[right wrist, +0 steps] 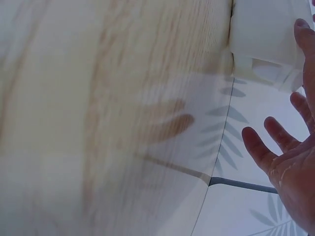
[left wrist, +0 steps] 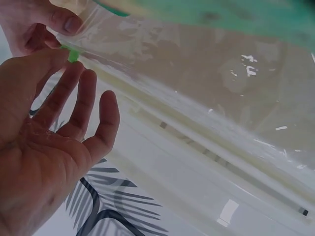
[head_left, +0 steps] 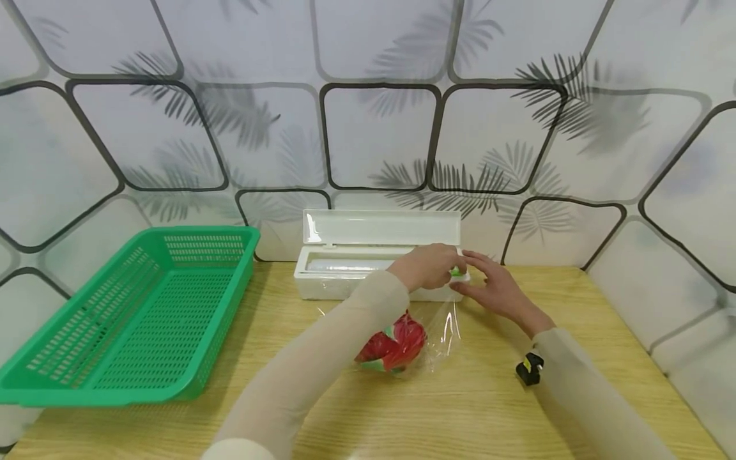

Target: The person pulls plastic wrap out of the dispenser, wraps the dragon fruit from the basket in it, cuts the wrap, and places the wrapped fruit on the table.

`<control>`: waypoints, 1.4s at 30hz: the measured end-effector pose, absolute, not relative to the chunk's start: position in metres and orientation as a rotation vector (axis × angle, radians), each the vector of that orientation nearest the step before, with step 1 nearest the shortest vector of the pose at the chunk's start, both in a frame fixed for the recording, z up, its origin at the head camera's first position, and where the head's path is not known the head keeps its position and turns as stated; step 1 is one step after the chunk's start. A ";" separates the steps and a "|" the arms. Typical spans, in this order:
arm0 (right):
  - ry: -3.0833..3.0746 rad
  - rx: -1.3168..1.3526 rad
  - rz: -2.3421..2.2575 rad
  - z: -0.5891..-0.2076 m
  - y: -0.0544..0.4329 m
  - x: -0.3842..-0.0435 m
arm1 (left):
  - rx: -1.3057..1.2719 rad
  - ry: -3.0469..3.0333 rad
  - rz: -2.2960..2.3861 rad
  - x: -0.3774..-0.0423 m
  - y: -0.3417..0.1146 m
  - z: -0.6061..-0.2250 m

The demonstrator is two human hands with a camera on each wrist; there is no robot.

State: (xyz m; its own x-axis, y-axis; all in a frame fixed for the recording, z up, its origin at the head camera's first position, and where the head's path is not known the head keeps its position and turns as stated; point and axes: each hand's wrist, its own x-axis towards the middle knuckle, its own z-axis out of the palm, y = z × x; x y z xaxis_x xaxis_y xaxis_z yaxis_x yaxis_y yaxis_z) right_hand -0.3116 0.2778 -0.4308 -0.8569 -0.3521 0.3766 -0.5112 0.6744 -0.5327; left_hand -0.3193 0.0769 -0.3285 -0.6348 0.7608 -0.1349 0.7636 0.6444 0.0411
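Observation:
A white cling film box point(head_left: 325, 289) stands at the back of the table with its lid point(head_left: 382, 227) raised. Inside it lies a film roll point(head_left: 347, 264), and clear film point(head_left: 445, 335) stretches from the box toward the front. Under the film sits a red item with green parts point(head_left: 402, 344); its kind is unclear. My left hand point(head_left: 432, 265) pinches a small green slider point(left wrist: 73, 55) between thumb and forefinger at the box's right end, its other fingers loosely spread. My right hand point(head_left: 499, 291) grips that same end, thumb on the front, forefinger above.
A green plastic basket point(head_left: 215, 332) with slotted sides stands on the left of the wooden table point(head_left: 483, 409). Behind the box rises a patterned wall covering point(head_left: 379, 137). A small black device with a yellow mark point(head_left: 529, 369) is at the right sleeve.

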 end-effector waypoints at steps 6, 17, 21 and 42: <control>-2.609 0.745 0.898 -0.431 0.278 -0.314 | 1.279 2.761 0.062 -0.323 0.079 -0.332; -2.505 0.855 0.854 -0.430 0.277 -0.316 | 1.203 2.805 0.144 -0.325 0.081 -0.336; -2.536 0.816 0.865 -0.429 0.278 -0.313 | 1.152 2.813 0.182 -0.325 0.083 -0.338; -2.680 0.705 0.666 -0.428 0.279 -0.308 | 0.871 2.922 -0.034 -0.316 0.083 -0.340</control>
State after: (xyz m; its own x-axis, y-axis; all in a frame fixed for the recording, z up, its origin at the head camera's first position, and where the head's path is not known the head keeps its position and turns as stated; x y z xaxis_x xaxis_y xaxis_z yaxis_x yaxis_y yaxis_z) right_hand -0.3076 0.2788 -0.4277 -0.8381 -0.3879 0.3836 -0.5224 0.7733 -0.3593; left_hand -0.3158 0.0828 -0.3401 -0.8328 0.5453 -0.0952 0.5474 0.8368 0.0051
